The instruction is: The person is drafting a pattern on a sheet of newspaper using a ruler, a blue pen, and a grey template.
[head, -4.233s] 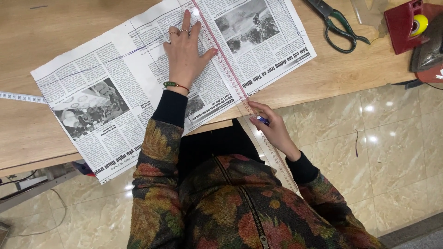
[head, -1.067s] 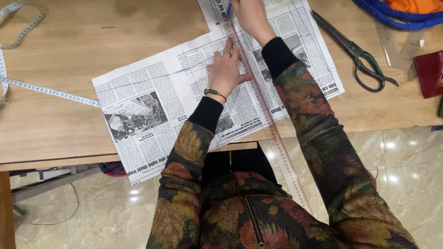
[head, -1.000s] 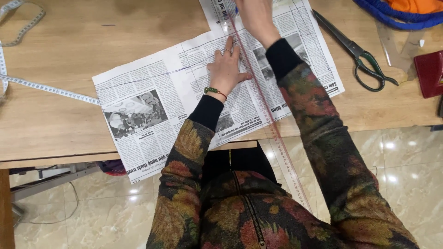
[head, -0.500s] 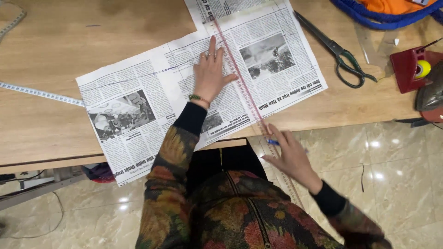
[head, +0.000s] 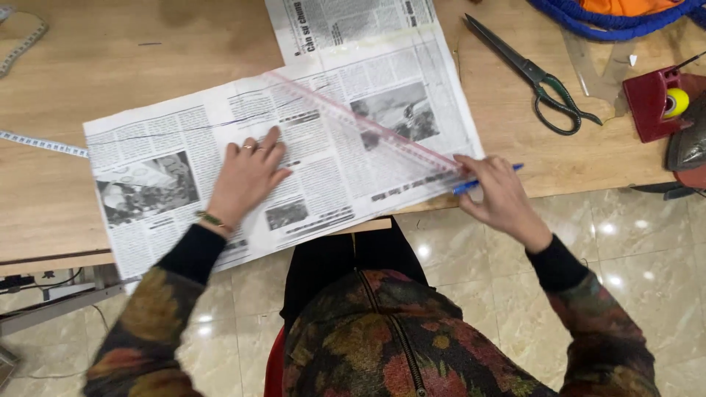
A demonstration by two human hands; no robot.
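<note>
**Ruler lies diagonally on newspaper; right hand at its near end**

A sheet of newspaper lies flat on the wooden table, its near edge overhanging the table's front. Across it lies a long, clear pink-tinted ruler, long axis running diagonally from upper left, near the sheet's far edge, down to lower right at the sheet's near right corner.

The left hand rests palm-down on the middle of the newspaper, fingers together and flat, pinching nothing. It sits to the left of the ruler and apart from it.

The right hand is at the ruler's lower right end, fingertips touching or just over that end. It holds a blue pen, pinched between the fingers, with the shaft pointing out to the right. Whether the tip meets the paper cannot be made out. The right hand is plainly the nearer of the two to the ruler.

A second newspaper sheet lies beyond. Scissors lie to the right, well apart; a measuring tape runs off to the left.
</note>
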